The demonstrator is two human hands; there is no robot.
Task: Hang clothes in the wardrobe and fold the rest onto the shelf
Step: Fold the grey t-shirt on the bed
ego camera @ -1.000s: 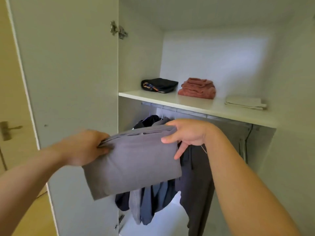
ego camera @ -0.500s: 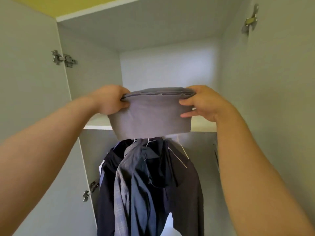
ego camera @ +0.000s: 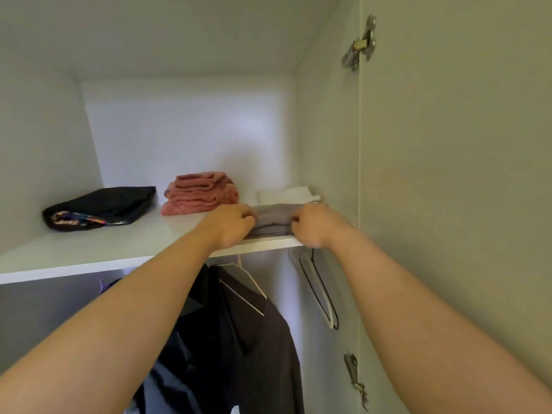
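Folded grey garment [ego camera: 273, 219] on shelf [ego camera: 119, 249] front edge, left hand [ego camera: 231, 224] and right hand [ego camera: 312, 224] gripping its ends

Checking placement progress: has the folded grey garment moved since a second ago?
Yes. The folded grey garment rose from below the shelf onto its right end, in front of the white cloth.

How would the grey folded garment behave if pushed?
Probably floppy: the grey folded garment wrinkles between the left hand and right hand gripping its ends. Likely light, being thin cloth. On the smooth shelf it should slide, though layers may bunch.
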